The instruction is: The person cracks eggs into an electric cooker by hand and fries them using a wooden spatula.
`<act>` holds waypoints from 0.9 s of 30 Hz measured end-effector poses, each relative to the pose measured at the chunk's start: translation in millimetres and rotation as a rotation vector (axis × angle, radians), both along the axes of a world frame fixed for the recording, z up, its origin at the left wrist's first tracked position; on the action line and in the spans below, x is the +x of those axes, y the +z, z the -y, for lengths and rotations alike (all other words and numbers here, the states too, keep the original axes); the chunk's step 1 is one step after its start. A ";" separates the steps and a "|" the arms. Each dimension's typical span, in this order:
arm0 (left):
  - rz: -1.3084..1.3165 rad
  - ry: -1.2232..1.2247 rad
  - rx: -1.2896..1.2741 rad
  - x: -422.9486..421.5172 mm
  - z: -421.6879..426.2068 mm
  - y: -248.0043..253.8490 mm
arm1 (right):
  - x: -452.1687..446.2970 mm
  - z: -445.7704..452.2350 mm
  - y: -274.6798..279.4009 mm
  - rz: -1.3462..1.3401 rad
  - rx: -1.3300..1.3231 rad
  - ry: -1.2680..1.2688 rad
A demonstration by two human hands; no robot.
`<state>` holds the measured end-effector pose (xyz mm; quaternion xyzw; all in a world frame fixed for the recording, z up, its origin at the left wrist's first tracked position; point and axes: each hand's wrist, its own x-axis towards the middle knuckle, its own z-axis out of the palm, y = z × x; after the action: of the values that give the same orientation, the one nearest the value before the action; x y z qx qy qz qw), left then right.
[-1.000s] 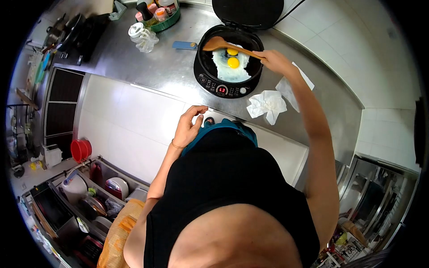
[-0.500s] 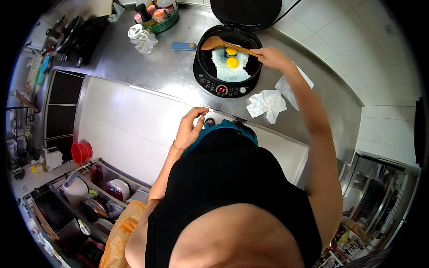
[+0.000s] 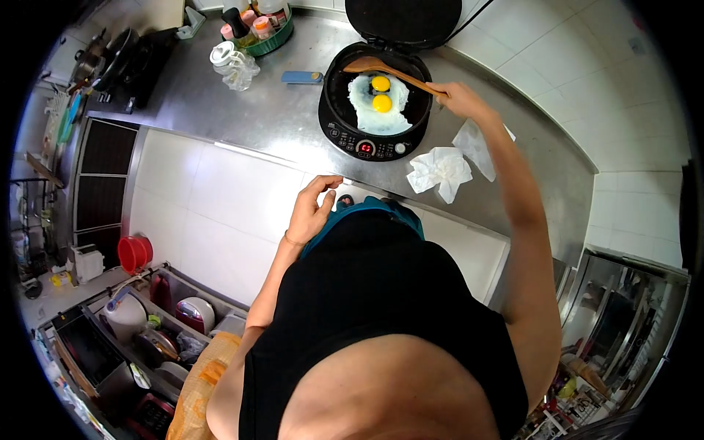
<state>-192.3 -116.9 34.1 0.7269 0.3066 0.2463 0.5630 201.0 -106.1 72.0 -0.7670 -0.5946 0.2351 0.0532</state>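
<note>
My right hand (image 3: 462,99) is closed around the handle of a wooden spatula (image 3: 400,73). The spatula's broad head is over the far left part of the round black electric pan (image 3: 339,110), beyond the eggs. Two fried eggs (image 3: 381,121) with whole yellow yolks lie joined in the pan, their whites mostly set. My left hand (image 3: 314,205) hangs by the counter's front edge, fingers loosely bent and thumb apart. A small white spot shows at its fingertips; I cannot make out what it is.
The pan's lid (image 3: 403,20) stands raised behind it. Crumpled paper towel (image 3: 440,172) and another white sheet (image 3: 475,147) lie to the right. On the left are a blue-handled object (image 3: 301,77), a bagged white-lidded jar (image 3: 233,67) and a green basket (image 3: 273,45) of bottles.
My right hand has moved right, drawing the spatula the same way and slightly toward the pan's far side. The eggs and my left hand look nearly unchanged.
</note>
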 end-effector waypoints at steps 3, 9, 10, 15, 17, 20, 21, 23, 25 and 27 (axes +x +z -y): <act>-0.010 -0.005 0.015 -0.9 -3.8 -1.3 | -1.7 3.2 -2.1 0.041 0.002 0.027; -0.009 0.012 -0.013 -4.8 -5.1 -8.5 | -17.6 24.4 27.8 0.071 -0.117 0.007; -0.007 0.009 -0.017 -4.8 -5.3 -9.0 | -17.6 24.9 29.3 0.057 -0.123 -0.004; 0.000 -0.027 -0.014 -3.4 -7.6 -6.5 | -13.1 9.2 0.4 0.115 0.014 0.012; -0.002 -0.033 -0.002 -2.7 -10.7 -4.9 | -16.9 7.7 -3.9 0.122 0.003 0.005; -0.008 -0.022 -0.002 -5.6 -12.9 -5.4 | -29.1 18.4 10.2 0.083 -0.098 -0.057; -0.014 -0.018 -0.009 -6.5 -13.1 -7.3 | -32.6 22.8 19.6 0.094 -0.125 -0.059; -0.007 -0.019 -0.024 -6.3 -13.1 -9.2 | -35.0 23.3 32.1 0.111 -0.139 -0.058; 0.012 -0.030 -0.044 -5.3 -11.2 -9.4 | -37.6 20.8 37.5 0.115 -0.115 -0.051; 0.011 -0.043 -0.028 -4.6 -11.7 -7.1 | -30.2 13.0 16.6 0.085 0.014 -0.031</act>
<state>-196.9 -105.2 27.0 0.7239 0.2915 0.2339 0.5800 170.8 -119.1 88.6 -0.7849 -0.5861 0.1976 0.0368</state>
